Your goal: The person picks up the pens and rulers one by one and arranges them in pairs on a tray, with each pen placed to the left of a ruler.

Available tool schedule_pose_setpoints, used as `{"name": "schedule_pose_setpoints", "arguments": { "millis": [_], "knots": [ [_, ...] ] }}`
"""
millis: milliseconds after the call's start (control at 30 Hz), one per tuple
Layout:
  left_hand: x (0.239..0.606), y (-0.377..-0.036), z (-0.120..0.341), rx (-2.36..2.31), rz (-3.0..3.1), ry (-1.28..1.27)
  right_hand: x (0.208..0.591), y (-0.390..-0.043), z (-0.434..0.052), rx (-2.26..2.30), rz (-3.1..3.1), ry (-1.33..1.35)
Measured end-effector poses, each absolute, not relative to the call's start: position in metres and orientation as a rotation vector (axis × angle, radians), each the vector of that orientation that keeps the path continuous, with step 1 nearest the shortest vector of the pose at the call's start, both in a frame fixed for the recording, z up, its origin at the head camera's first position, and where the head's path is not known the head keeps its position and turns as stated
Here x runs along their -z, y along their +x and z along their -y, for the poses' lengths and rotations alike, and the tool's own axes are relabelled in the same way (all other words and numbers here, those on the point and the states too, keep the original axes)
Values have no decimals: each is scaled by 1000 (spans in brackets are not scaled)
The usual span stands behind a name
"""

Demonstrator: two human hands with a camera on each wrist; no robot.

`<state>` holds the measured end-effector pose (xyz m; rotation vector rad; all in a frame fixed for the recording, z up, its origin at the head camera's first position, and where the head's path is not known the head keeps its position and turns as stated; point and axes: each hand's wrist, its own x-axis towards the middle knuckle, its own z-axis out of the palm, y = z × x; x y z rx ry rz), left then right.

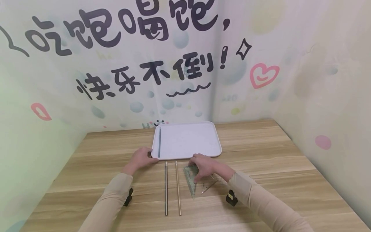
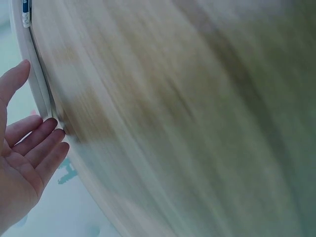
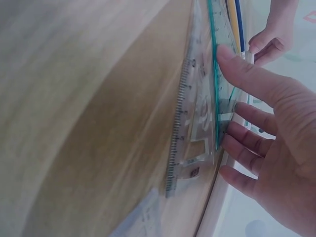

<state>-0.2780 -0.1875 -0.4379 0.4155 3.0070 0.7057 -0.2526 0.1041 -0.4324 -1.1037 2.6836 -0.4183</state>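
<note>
Nearest: two beige sleeves (image 1: 105, 199); beside the left cuff, a small black object (image 1: 128, 197), partly covered; beside the right cuff, a second black object (image 1: 232, 198) with a yellowish patch. Beneath, a wood-grained tabletop (image 1: 269, 167). Centre: one dark-blue pencil (image 1: 166, 190) and one gold-toned pencil (image 1: 178, 190), side by side but apart, eraser ends toward the tray. Right of the pencils: one green set square (image 1: 189, 180), flat on the wood, partly under the right hand (image 1: 205, 167); thumb and fingers apart, spanning the set square; cannot tell how firmly touching. Just beside: one clear ruled piece (image 3: 180, 128), and the corner of another clear piece (image 3: 140, 217), mostly out of view. At the near left corner of the tray: left hand (image 1: 142, 158), thumb and fingers apart, touching the rim. Beyond: one white tray (image 1: 188, 138), rounded corners, one slim grey-blue stick (image 1: 159, 143) along its left side. Farthest: pale wall (image 1: 290, 48), black lettering (image 1: 98, 27).
</note>
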Motion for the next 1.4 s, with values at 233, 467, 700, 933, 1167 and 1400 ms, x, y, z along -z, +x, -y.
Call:
{"name": "schedule_pose_setpoints", "arguments": {
  "millis": [233, 467, 700, 933, 1167, 1400],
  "knots": [
    [436, -277, 187, -701, -3014, 420, 431, -258, -105, 475, -2637, -1090],
    [434, -275, 188, -713, -3002, 428, 431, -263, -107, 599, -2569, -1057],
    [431, -272, 189, -769, -2995, 480, 432, -267, -109, 693, -2518, -1053],
    [432, -273, 188, -757, -2990, 445, 431, -270, -112, 762, -2463, -1075],
    [433, -274, 187, -709, -2999, 419, 429, -271, -115, 783, -2444, -1097],
    [433, -275, 187, -714, -3001, 419, 426, -273, -118, 850, -2399, -1116]
  ]
}}
